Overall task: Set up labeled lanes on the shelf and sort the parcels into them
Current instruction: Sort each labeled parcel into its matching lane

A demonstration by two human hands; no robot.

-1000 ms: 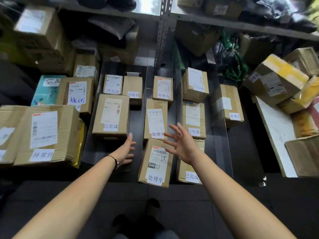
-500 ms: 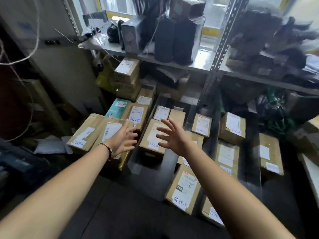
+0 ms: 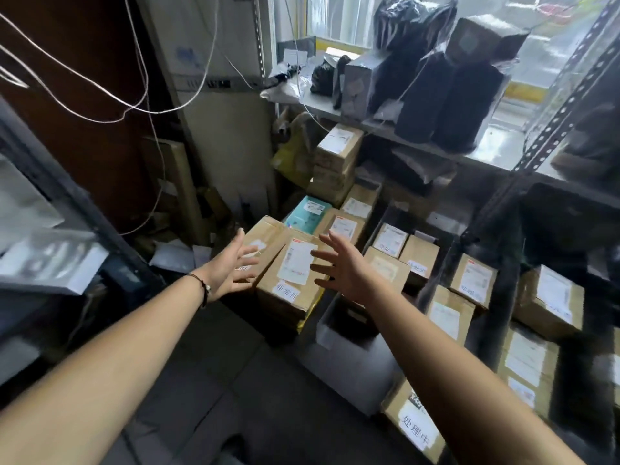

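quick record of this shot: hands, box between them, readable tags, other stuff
left hand: open, fingers spread, left of big box
right hand: open, fingers spread, right of it
big box: cardboard, tag 异常件; contact with hands unclear
nearest box: tag 处理中, bottom right
behind: teal box; black-wrapped parcels on upper shelf

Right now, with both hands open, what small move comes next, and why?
Probably lower both onto the sides of the big cardboard parcel: the left hand and right hand are spread, empty, flanking it, and no fingers grip it yet.
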